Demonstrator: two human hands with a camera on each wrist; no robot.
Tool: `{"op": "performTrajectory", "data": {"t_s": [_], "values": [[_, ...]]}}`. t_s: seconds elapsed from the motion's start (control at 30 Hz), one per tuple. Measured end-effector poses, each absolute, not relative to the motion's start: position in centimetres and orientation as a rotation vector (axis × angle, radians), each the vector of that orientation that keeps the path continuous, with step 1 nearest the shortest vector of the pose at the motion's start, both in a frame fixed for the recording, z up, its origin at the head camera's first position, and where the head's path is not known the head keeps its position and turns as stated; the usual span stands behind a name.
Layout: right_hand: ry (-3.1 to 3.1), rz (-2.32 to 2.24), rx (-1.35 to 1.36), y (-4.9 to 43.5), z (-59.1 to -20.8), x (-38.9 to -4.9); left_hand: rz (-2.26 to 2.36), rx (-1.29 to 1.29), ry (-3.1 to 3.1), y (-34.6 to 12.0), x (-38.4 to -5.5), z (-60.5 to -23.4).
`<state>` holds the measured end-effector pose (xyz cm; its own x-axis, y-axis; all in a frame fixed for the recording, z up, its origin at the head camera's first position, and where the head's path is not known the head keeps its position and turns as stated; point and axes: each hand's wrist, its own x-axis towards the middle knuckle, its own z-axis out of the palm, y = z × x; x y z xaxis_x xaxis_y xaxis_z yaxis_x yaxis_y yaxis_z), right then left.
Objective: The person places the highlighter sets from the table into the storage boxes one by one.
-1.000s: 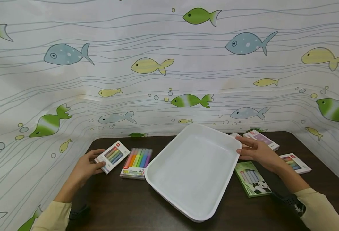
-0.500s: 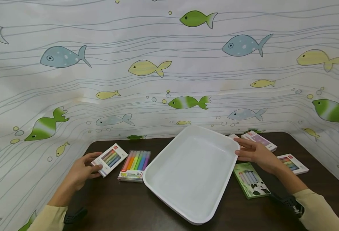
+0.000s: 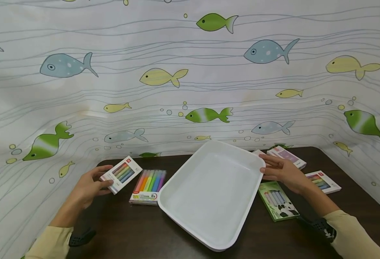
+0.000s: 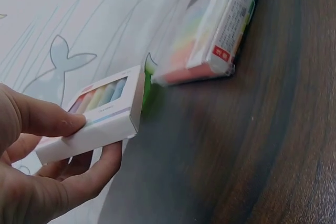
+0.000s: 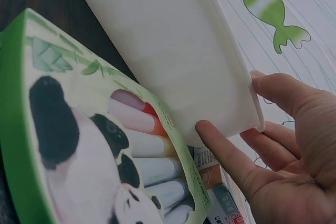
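Note:
My left hand (image 3: pixel 87 187) grips a white windowed box of coloured pens (image 3: pixel 121 175). In the left wrist view, the thumb presses the box's face and the fingers lie beneath it, with the box tilted above the dark table. A clear pack of highlighters (image 3: pixel 147 187) lies just right of it. The large white tray (image 3: pixel 212 194) sits at an angle in the middle, with nothing in it. At its far right corner, my right hand (image 3: pixel 282 172) pinches the rim; in the right wrist view the fingers (image 5: pixel 226 153) are on both sides of the tray's edge.
A green panda box of pens (image 3: pixel 278 201) lies right of the tray, under my right forearm. Further right is another white box with a rainbow window (image 3: pixel 322 181), and behind my hand a white-and-purple box (image 3: pixel 287 156). A fish-patterned sheet (image 3: pixel 164 118) hangs behind the dark table (image 3: pixel 128 230).
The left hand has raised the box of pens slightly. The head view has shifted a little, and the right hand keeps its place on the tray's corner.

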<state>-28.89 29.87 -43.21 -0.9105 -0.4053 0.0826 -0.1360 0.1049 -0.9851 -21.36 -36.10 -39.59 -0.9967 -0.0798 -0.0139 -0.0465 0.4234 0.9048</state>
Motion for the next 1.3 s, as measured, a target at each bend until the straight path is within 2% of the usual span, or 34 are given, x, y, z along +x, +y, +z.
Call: {"op": "performTrajectory", "data": {"t_s": [0.47,1.3], "values": [[2.135,-1.949,-0.548,30.3,-42.9,-28.6,-1.753,0.041,-2.589,-32.9,-21.8,-37.3],[2.142,-1.939,-0.532,29.5,-43.1,-28.4,-2.066,-0.213,-2.524,-28.6,-22.2,-36.1]]}}
